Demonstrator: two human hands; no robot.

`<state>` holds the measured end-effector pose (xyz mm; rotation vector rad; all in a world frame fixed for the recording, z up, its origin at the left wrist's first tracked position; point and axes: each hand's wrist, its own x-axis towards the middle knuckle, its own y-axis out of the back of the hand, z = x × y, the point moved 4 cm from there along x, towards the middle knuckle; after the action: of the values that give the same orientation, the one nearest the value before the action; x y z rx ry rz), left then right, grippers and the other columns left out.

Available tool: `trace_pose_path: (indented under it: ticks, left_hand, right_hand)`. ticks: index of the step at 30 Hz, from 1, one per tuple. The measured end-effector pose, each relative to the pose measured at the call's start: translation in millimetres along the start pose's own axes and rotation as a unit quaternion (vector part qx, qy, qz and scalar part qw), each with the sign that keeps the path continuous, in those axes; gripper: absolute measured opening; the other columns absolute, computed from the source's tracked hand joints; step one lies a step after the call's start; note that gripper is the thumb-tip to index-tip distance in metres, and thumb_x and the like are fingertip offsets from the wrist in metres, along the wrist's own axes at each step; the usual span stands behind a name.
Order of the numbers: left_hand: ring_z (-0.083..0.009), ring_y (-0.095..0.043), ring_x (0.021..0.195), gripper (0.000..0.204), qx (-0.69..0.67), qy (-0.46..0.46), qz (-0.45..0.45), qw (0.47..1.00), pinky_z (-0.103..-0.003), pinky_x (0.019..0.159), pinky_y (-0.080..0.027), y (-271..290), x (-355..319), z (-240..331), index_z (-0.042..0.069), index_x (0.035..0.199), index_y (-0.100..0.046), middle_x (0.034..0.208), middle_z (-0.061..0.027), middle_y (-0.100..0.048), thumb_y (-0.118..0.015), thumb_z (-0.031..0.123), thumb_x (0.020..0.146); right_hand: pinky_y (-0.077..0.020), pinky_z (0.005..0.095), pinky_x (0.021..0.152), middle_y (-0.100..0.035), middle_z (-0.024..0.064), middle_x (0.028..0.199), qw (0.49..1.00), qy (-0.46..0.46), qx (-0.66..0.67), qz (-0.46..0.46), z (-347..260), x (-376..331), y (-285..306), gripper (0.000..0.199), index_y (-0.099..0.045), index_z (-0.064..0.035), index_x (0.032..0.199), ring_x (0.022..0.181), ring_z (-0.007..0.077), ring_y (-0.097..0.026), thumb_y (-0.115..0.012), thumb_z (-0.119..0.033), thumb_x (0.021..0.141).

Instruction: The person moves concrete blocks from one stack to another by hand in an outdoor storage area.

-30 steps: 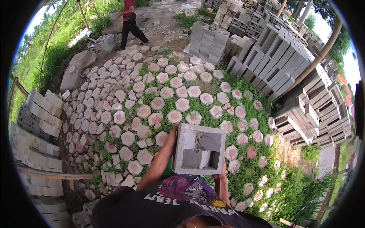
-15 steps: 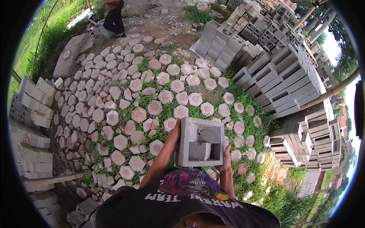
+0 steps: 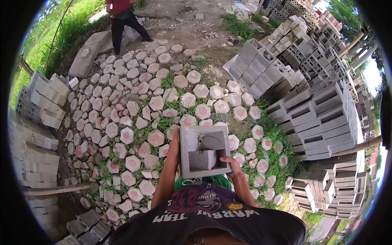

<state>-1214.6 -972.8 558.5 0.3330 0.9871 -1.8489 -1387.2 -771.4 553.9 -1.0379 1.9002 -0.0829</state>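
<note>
A grey hollow concrete block (image 3: 184, 153) is held up in front of my body, its open cavities facing up at me. A broken-edged grey partition shows inside it. Along the block's left side lies my left hand (image 3: 175, 141), pressed to the wall, with most fingers hidden below. At the lower right corner, my right hand (image 3: 233, 166) grips the block, its thumb over the rim by the cavity. Beneath the block spread hexagonal paving stones (image 3: 156, 138) with reddish centres.
Stacked grey blocks (image 3: 322, 120) rise on the right, with another stack (image 3: 257, 67) at the upper right. Pale blocks (image 3: 34, 151) line the left, near a wooden pole (image 3: 57, 190). Another person (image 3: 122, 22) in dark trousers stands at the far left. Grass grows between the pavers.
The block has shifted slightly left in view. My right thumb now shows over its rim. The other person appears larger and lower in view, and the surroundings have shifted.
</note>
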Motion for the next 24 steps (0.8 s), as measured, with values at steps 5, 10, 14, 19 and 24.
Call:
trace_pose_path:
  ticks: [5, 10, 14, 19, 24]
  left_hand:
    - [-0.0206, -0.060, 0.094, 0.077, 0.001, -0.030, 0.006, 1.000, -0.032, 0.084, -0.046, -49.6, 108.6, 37.0, -0.001, 0.122, -0.055, 0.111, -0.0105, -0.062, -0.043, 0.067, 0.087]
    - [-0.0207, -0.059, 0.097, 0.077, 0.016, -0.031, 0.022, 0.999, -0.034, 0.084, -0.046, -131.7, 196.5, 108.8, 0.001, 0.123, -0.054, 0.113, -0.0105, -0.060, -0.040, 0.068, 0.087]
    - [-0.0208, -0.058, 0.099, 0.080, 0.100, -0.020, 0.019, 0.995, -0.034, 0.085, -0.045, -199.0, 250.6, 175.9, 0.000, 0.125, -0.053, 0.115, -0.0109, -0.060, -0.038, 0.069, 0.087]
    - [-0.0203, -0.052, 0.107, 0.081, 0.224, -0.010, 0.002, 0.975, -0.030, 0.095, -0.037, -251.2, 336.4, 255.8, -0.004, 0.129, -0.049, 0.122, -0.0132, -0.056, -0.042, 0.065, 0.087]
    - [-0.0182, -0.052, 0.108, 0.076, 0.235, -0.030, -0.025, 0.971, -0.030, 0.094, -0.037, -288.3, 447.9, 293.5, -0.007, 0.124, -0.052, 0.121, -0.0134, -0.057, -0.059, 0.056, 0.083]
  right_hand:
    - [-0.0490, 0.0365, 0.077, -0.060, 0.0113, 0.098, 0.999, -0.019, -0.013, -0.031, -87.8, 107.8, 11.5, 0.053, -0.054, 0.0014, 0.114, 0.084, 0.0253, -0.059, -0.070, -0.018, 0.068]
    - [-0.0498, 0.0391, 0.080, -0.053, 0.0128, 0.110, 0.999, 0.017, -0.023, -0.020, -218.8, 169.1, -5.4, 0.072, -0.040, 0.0015, 0.129, 0.095, 0.0255, -0.056, -0.068, -0.011, 0.064]
    - [-0.0501, 0.0382, 0.080, -0.053, 0.0109, 0.109, 0.999, 0.033, 0.027, -0.022, -282.9, 205.5, -15.3, 0.069, -0.042, -0.0018, 0.128, 0.095, 0.0245, -0.055, -0.066, -0.009, 0.063]
    - [-0.0504, 0.0355, 0.079, -0.053, 0.0097, 0.102, 0.990, 0.000, 0.132, -0.043, -347.1, 267.9, -22.9, 0.060, -0.046, -0.0024, 0.121, 0.089, 0.0235, -0.054, -0.063, -0.004, 0.064]
    - [-0.0501, 0.0369, 0.081, -0.054, 0.0124, 0.109, 0.989, 0.137, 0.053, 0.032, -459.2, 357.9, -55.4, 0.069, -0.040, -0.0034, 0.130, 0.096, 0.0253, -0.055, -0.062, 0.001, 0.065]
